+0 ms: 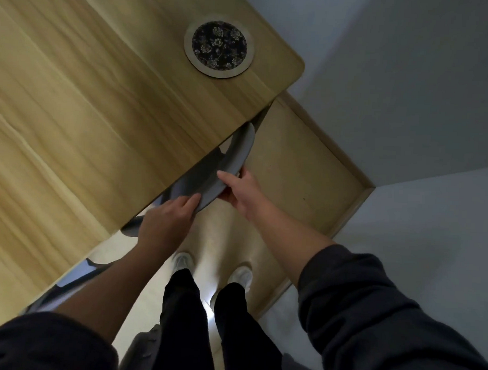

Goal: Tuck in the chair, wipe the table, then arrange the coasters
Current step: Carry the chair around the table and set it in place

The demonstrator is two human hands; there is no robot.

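Note:
A grey chair (238, 151) stands with its curved backrest against the edge of the light wooden table (86, 108), its seat hidden under the tabletop. My left hand (167, 219) grips the backrest's top edge at its left part. My right hand (238, 188) holds the same edge further right, thumb on top and fingers curled behind. A round coaster (218, 45) with a dark floral centre and a pale rim lies near the table's far right corner.
White walls (409, 94) meet in a corner to the right, with a wooden skirting board (331, 144) along the floor. My feet in white shoes (240, 277) stand on the pale floor behind the chair. A shiny metal chair leg (79, 272) shows lower left.

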